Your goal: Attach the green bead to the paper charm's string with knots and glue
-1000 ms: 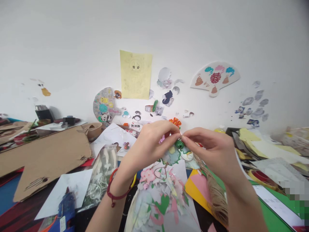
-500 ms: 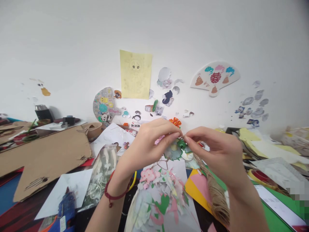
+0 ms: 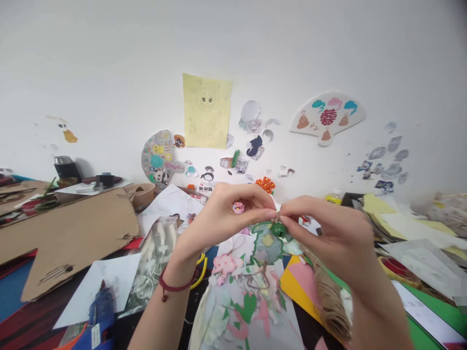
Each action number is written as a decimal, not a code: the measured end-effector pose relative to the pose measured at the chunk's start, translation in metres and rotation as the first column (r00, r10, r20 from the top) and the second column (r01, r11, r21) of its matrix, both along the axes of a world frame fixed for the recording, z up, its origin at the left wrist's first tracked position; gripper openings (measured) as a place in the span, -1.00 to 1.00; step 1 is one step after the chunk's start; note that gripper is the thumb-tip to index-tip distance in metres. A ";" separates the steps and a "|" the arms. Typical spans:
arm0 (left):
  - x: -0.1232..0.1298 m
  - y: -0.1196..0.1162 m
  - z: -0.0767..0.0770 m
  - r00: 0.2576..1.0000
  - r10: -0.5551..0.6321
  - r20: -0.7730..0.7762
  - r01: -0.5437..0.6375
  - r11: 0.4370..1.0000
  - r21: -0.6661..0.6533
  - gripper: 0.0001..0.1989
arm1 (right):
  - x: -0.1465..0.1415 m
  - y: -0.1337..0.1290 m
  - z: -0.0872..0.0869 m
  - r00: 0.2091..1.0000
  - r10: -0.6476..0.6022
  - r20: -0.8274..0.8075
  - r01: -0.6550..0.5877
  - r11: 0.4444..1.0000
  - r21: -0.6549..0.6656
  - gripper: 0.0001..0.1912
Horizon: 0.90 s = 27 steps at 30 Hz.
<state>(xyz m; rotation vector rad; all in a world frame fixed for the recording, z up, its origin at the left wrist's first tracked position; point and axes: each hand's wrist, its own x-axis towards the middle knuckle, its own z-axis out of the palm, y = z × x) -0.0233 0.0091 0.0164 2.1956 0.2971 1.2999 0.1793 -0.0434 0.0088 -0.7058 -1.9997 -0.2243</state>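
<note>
- Far left, a blue glue gun with a dark tip (image 3: 101, 311) lies over a white sheet, and no hand is on it.
- The left hand (image 3: 222, 214) is up, thumb and forefinger pinching a thin brown cord (image 3: 278, 218).
- Below it, a pink flower-shaped charm (image 3: 224, 265) has its cord loop on, so that one looks finished.
- Dead centre, a shiny green round bell (image 3: 279, 230) hangs just under the fingertips. It seems to be on the cord already; the fingers cover any knot, so whether it's tied off, I can't tell.
- Just behind, a translucent green-edged piece (image 3: 268, 245); joined to the bell or not, unclear.
- The right hand (image 3: 332, 233) pinches the same cord, close by a brown twine skein (image 3: 330, 301).
</note>
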 end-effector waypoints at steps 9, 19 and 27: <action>-0.002 -0.006 0.002 0.998 0.037 -0.053 -0.034 0.998 0.059 -0.88 | -0.003 -0.003 0.000 0.998 -0.036 0.059 0.029 0.992 0.120 -0.84; -0.004 -0.016 0.003 0.959 0.267 -0.091 -0.219 0.908 0.356 -0.96 | -0.004 -0.005 0.001 0.989 -0.120 0.081 0.106 0.982 0.155 -0.84; -0.001 -0.019 0.001 0.921 0.384 -0.055 -0.297 0.790 0.536 -0.94 | -0.004 -0.006 0.002 0.990 -0.130 0.061 0.120 0.983 0.140 -0.84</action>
